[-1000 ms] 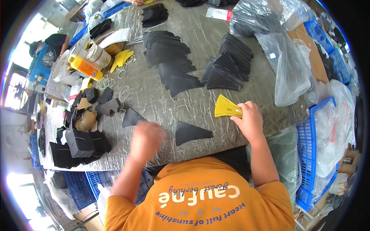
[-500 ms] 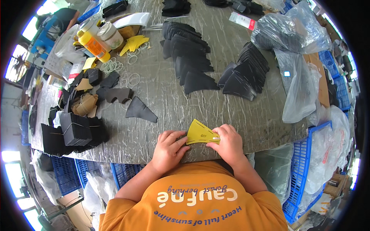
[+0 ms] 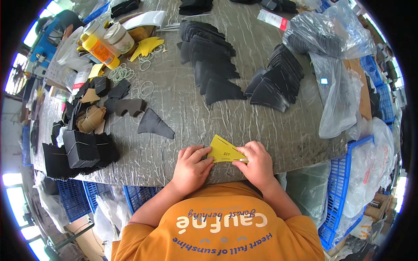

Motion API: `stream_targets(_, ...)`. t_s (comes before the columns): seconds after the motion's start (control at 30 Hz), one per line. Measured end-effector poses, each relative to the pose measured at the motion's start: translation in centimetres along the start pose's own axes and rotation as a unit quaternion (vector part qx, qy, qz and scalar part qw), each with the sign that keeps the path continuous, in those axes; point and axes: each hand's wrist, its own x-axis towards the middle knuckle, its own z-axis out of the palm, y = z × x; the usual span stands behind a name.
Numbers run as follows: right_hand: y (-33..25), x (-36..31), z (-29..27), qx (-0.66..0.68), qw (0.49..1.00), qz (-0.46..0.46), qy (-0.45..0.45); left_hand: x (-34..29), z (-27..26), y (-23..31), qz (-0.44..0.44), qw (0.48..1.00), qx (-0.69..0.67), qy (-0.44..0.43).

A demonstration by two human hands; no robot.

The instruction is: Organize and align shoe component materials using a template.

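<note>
Near the front edge of the table I hold a yellow pattern template (image 3: 221, 148), fan-shaped with thin slots and a handwritten mark. My left hand (image 3: 191, 168) pinches its left edge between fingers and thumb. My right hand (image 3: 255, 163) grips its narrow right end, with a small white tip (image 3: 243, 159) showing by the thumb, perhaps a marker. Whether a dark piece lies beneath the template is hidden. A single black cut piece (image 3: 156, 124) lies beyond my left hand. Farther off are a fanned row of black pieces (image 3: 224, 90) and a second fanned stack with pale line marks (image 3: 269, 93).
Bundled black pieces (image 3: 80, 149) stand at the left edge of the table (image 3: 191, 122). Behind them are a yellow bottle (image 3: 99, 51), a white tub (image 3: 119, 38) and rubber bands (image 3: 122, 74). Plastic bags (image 3: 335, 93) lie at the right; blue crates (image 3: 337, 187) stand below.
The view has shifted slightly. Both hands stay on the template, which tilts a little, and the right fingers now reach farther over its upper edge.
</note>
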Motion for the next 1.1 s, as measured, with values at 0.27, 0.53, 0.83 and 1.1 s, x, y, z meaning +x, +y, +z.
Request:
stream_targets(0.27, -0.1, 0.2, 0.1, 0.008, 1.000, 0.007, 0.011, 1.5, -1.1, -1.1, 0.002, 0.997, 0.026, -0.079)
stream_targets(0.53, -0.3, 0.3, 0.0, 0.004, 1.000, 0.011, 0.009, 4.8, -2.7, -3.3, 0.085, 0.984, 0.007, -0.154)
stream_targets(0.83, -0.3, 0.6, -1.1, 0.059, 0.994, -0.043, 0.076, 5.1, -2.9, -3.1, 0.070, 0.982, 0.014, -0.177)
stream_targets(1.1, -3.4, 1.7, -0.6, 0.285, 0.956, -0.017, -0.061, 5.2, -2.8, -3.2, 0.075, 0.978, 0.035, -0.190)
